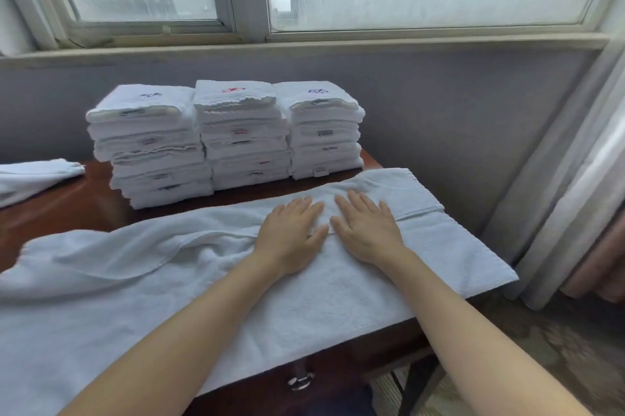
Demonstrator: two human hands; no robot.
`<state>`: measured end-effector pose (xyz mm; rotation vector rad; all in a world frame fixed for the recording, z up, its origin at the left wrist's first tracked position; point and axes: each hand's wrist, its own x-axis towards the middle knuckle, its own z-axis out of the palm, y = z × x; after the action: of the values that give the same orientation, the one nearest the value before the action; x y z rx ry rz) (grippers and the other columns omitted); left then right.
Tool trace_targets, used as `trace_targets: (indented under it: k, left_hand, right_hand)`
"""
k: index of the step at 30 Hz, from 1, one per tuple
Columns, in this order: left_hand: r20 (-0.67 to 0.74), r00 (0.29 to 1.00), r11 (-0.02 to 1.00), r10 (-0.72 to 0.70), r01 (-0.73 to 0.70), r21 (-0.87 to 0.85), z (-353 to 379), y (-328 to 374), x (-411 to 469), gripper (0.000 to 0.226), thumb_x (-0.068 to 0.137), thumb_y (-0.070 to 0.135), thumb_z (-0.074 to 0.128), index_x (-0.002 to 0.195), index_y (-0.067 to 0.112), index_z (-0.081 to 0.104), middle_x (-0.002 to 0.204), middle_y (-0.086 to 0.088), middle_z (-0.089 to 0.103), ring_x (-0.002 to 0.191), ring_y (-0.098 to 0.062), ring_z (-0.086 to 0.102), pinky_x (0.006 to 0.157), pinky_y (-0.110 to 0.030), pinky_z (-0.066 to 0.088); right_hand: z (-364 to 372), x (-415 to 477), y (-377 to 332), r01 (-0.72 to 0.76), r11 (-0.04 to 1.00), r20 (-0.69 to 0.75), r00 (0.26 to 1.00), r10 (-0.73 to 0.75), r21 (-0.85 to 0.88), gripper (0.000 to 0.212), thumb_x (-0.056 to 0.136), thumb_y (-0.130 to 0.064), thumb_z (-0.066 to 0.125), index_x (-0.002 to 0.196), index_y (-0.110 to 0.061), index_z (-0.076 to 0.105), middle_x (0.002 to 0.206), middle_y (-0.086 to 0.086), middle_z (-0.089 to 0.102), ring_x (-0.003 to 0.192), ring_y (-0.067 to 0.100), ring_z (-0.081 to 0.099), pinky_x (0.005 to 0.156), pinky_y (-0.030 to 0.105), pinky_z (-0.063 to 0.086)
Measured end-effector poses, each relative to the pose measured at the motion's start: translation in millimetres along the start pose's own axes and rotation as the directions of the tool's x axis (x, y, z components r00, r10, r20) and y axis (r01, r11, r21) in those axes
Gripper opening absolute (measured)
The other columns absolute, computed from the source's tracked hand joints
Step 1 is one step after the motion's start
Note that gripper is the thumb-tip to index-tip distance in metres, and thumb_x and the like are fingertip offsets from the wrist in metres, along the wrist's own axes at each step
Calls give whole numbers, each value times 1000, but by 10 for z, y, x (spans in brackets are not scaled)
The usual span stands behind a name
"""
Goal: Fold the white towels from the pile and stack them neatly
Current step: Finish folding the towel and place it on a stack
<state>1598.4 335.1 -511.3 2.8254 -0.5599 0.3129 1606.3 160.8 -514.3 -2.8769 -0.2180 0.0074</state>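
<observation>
A long white towel [189, 283] lies across the brown table [67, 205], folded lengthwise, its left part still rumpled. My left hand [291, 233] and my right hand [365, 229] lie flat side by side on the towel's middle right, fingers straight, pressing it down near the fold edge. Behind them stand three stacks of folded white towels: the left stack [152, 148], the middle stack [241, 134] and the right stack [323, 131].
Another white towel [33, 175] lies at the table's far left edge. A grey wall and window sill [304, 46] run behind the stacks. A curtain [575, 195] hangs at the right. A drawer handle [299, 381] shows under the table front.
</observation>
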Motion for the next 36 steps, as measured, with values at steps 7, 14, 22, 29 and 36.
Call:
trace_targets:
  k: [7, 14, 22, 29, 36]
  left_hand:
    - [-304, 947, 970, 106, -165, -177, -192, 133, -295, 26, 86, 20, 64, 110, 16, 71, 115, 3, 68, 105, -19, 64, 79, -33, 51]
    - [-377, 922, 986, -89, 28, -164, -595, -680, -904, 24, 81, 20, 65, 104, 20, 70, 107, 7, 67, 93, -17, 64, 73, -34, 51]
    - [-258, 911, 946, -322, 301, -118, -718, -1407, -1459, 31, 84, 28, 68, 113, 21, 59, 117, 7, 58, 113, -18, 54, 89, -37, 46]
    - [-265, 908, 935, -324, 350, 58, -848, -1652, -1660, 15, 89, 33, 58, 99, 23, 61, 103, 6, 58, 102, -17, 52, 86, -30, 40]
    - [-191, 942, 952, -275, 295, 84, -923, -1808, -1694, 23, 102, 33, 42, 93, 18, 56, 98, 3, 62, 92, -21, 56, 85, -33, 38]
  right_hand:
    - [-94, -29, 181, 10, 1000, -63, 998, -9, 9, 57, 102, -48, 27, 155, -31, 20, 165, -2, 11, 151, 14, 5, 121, 44, 0]
    - [-82, -194, -580, 305, 918, -250, 937, -242, 254, 44, 96, -35, 58, 137, -21, 56, 139, -2, 55, 131, 16, 45, 108, 31, 34]
    - [85, -86, -1744, 437, 857, -249, 893, -376, 272, 34, 90, -34, 63, 123, -29, 65, 114, -10, 64, 111, 10, 56, 87, 29, 47]
    - [211, 53, -2235, 486, 862, -2, 871, -491, 143, 37, 78, -22, 64, 114, -30, 66, 117, -7, 58, 112, 16, 55, 89, 33, 49]
    - [117, 105, -2024, 445, 891, -253, 876, -411, 91, 20, 83, -15, 58, 95, -27, 69, 92, -11, 59, 86, 15, 58, 63, 28, 40]
